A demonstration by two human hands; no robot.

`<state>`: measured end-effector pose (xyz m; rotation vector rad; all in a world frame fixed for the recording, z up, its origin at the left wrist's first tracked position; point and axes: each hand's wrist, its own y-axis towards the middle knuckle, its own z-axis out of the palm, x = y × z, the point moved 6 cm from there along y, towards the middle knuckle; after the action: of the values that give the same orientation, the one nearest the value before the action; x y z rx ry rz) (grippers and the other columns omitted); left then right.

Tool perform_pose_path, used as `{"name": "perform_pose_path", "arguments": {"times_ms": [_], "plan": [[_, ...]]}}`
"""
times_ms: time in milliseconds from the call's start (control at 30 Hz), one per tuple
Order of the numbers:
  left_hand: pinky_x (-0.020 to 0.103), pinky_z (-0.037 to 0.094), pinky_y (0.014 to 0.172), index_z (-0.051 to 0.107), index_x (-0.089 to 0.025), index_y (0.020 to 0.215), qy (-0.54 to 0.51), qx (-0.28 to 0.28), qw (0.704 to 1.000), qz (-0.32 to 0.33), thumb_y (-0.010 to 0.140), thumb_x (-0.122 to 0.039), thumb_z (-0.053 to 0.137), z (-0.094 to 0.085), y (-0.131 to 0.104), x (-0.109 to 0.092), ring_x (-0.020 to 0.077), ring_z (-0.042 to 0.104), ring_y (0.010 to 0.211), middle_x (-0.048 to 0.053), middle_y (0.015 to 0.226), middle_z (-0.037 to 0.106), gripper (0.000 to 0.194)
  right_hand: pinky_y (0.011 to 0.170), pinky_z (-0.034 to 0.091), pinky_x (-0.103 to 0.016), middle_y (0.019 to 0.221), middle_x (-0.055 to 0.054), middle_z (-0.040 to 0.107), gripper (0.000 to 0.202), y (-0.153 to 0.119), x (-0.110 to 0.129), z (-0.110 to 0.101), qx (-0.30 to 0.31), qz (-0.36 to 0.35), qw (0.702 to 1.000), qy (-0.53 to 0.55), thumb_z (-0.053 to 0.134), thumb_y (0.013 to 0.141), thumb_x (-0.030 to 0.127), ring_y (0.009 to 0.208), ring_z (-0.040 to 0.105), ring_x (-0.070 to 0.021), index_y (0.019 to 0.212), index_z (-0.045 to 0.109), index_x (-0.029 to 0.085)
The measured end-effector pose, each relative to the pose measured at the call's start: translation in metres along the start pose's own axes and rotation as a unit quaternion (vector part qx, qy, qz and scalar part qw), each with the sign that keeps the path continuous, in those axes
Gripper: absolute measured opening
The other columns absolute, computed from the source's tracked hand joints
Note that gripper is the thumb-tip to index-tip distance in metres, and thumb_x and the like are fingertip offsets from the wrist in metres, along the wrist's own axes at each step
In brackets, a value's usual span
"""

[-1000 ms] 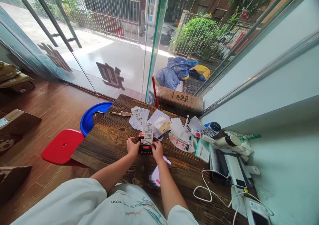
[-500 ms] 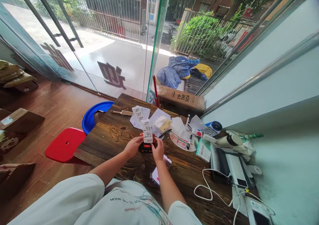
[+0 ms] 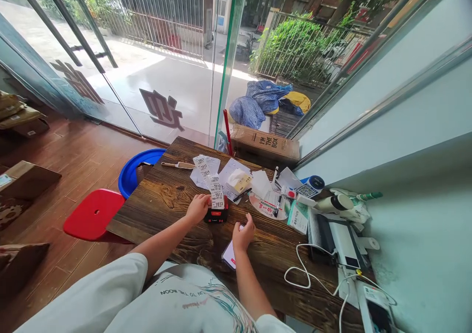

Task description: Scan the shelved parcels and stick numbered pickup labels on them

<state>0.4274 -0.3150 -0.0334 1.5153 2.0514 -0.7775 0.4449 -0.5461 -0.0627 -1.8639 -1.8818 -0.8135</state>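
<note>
Black-and-red, the printer touches the left hand at its nine o'clock, the half-curled right hand partly covering a phone at five, both grips unclear.

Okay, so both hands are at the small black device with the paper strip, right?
Not quite: only the left hand is at the small black device with the paper strip. The head view shows the right hand at the phone, apart from it.
</note>
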Motion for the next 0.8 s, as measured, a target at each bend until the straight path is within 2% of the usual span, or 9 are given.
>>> {"name": "perform_pose_path", "arguments": {"times_ms": [67, 133, 267, 367, 500, 567, 633, 733, 800], "plan": [[0.047, 0.043, 0.095, 0.056, -0.016, 0.115, -0.095, -0.025, 0.993, -0.069, 0.089, -0.037, 0.050, 0.001, 0.009, 0.005, 0.0217, 0.056, 0.106, 0.009, 0.114, 0.060, 0.034, 0.093, 0.041, -0.050, 0.116, -0.021, 0.060, 0.046, -0.020, -0.022, -0.018, -0.036, 0.090, 0.994, -0.042, 0.051, 0.081, 0.027, 0.107, 0.056, -0.0321, 0.122, 0.044, 0.008], [0.044, 0.048, 0.089, 0.056, -0.015, 0.113, -0.184, -0.024, 0.976, -0.112, 0.088, -0.041, 0.050, 0.005, 0.020, 0.004, 0.0202, 0.060, 0.099, 0.009, 0.111, 0.062, 0.037, 0.088, 0.042, -0.051, 0.109, -0.026, 0.061, 0.054, -0.044, -0.036, -0.029, -0.046, 0.159, 0.983, -0.080, 0.055, 0.078, 0.038, 0.102, 0.057, -0.0366, 0.119, 0.046, 0.003], [0.039, 0.053, 0.081, 0.058, -0.014, 0.108, -0.316, 0.032, 0.936, -0.151, 0.088, -0.040, 0.051, 0.008, 0.043, -0.012, 0.0172, 0.062, 0.090, 0.007, 0.103, 0.064, 0.034, 0.081, 0.044, -0.053, 0.101, -0.039, 0.059, 0.080, -0.082, -0.036, -0.034, -0.018, 0.212, 0.969, -0.129, 0.065, 0.067, 0.052, 0.098, 0.056, -0.0480, 0.114, 0.048, -0.010], [0.037, 0.054, 0.076, 0.060, -0.013, 0.101, -0.365, 0.110, 0.913, -0.146, 0.087, -0.035, 0.056, 0.005, 0.046, -0.037, 0.0154, 0.063, 0.083, 0.005, 0.095, 0.066, 0.027, 0.079, 0.045, -0.052, 0.104, -0.039, 0.058, 0.090, -0.093, -0.025, -0.033, 0.006, 0.212, 0.966, -0.148, 0.069, 0.060, 0.056, 0.096, 0.056, -0.0479, 0.117, 0.046, -0.010], [0.036, 0.054, 0.080, 0.066, -0.011, 0.085, -0.402, 0.203, 0.890, -0.073, 0.072, -0.036, 0.073, -0.011, 0.026, -0.083, 0.0166, 0.066, 0.081, 0.006, 0.085, 0.070, 0.029, 0.078, 0.046, -0.051, 0.106, -0.038, 0.057, 0.089, -0.094, -0.020, -0.032, 0.024, 0.206, 0.965, -0.161, 0.073, 0.059, 0.050, 0.096, 0.057, -0.0469, 0.119, 0.045, -0.009], [0.036, 0.054, 0.081, 0.069, -0.011, 0.083, -0.412, 0.226, 0.882, -0.025, 0.062, -0.044, 0.078, -0.029, 0.016, -0.106, 0.0205, 0.067, 0.083, 0.009, 0.083, 0.072, 0.040, 0.074, 0.047, -0.050, 0.105, -0.037, 0.058, 0.088, -0.093, -0.021, -0.030, 0.033, 0.206, 0.965, -0.161, 0.074, 0.058, 0.047, 0.095, 0.058, -0.0465, 0.119, 0.045, -0.008], [0.037, 0.054, 0.080, 0.071, -0.013, 0.085, -0.411, 0.224, 0.883, 0.019, 0.056, -0.052, 0.078, -0.058, 0.016, -0.125, 0.0234, 0.067, 0.085, 0.010, 0.085, 0.073, 0.049, 0.071, 0.049, -0.049, 0.104, -0.036, 0.059, 0.086, -0.092, -0.022, -0.029, 0.039, 0.208, 0.964, -0.160, 0.074, 0.058, 0.044, 0.093, 0.058, -0.0455, 0.120, 0.045, -0.007], [0.040, 0.053, 0.082, 0.072, -0.015, 0.083, -0.394, 0.172, 0.899, 0.082, 0.056, -0.049, 0.079, -0.121, 0.037, -0.151, 0.0240, 0.066, 0.087, 0.009, 0.089, 0.073, 0.045, 0.072, 0.049, -0.049, 0.103, -0.034, 0.059, 0.081, -0.091, -0.022, -0.029, 0.041, 0.209, 0.964, -0.162, 0.072, 0.060, 0.042, 0.092, 0.059, -0.0439, 0.120, 0.044, -0.005], [0.038, 0.048, 0.094, 0.073, -0.017, 0.077, -0.382, 0.111, 0.909, 0.128, 0.055, -0.039, 0.081, -0.171, 0.060, -0.169, 0.0228, 0.061, 0.101, 0.006, 0.106, 0.069, 0.032, 0.071, 0.049, -0.049, 0.102, -0.034, 0.059, 0.081, -0.091, -0.021, -0.029, 0.040, 0.209, 0.963, -0.165, 0.072, 0.060, 0.042, 0.090, 0.060, -0.0440, 0.120, 0.045, -0.005]]}}
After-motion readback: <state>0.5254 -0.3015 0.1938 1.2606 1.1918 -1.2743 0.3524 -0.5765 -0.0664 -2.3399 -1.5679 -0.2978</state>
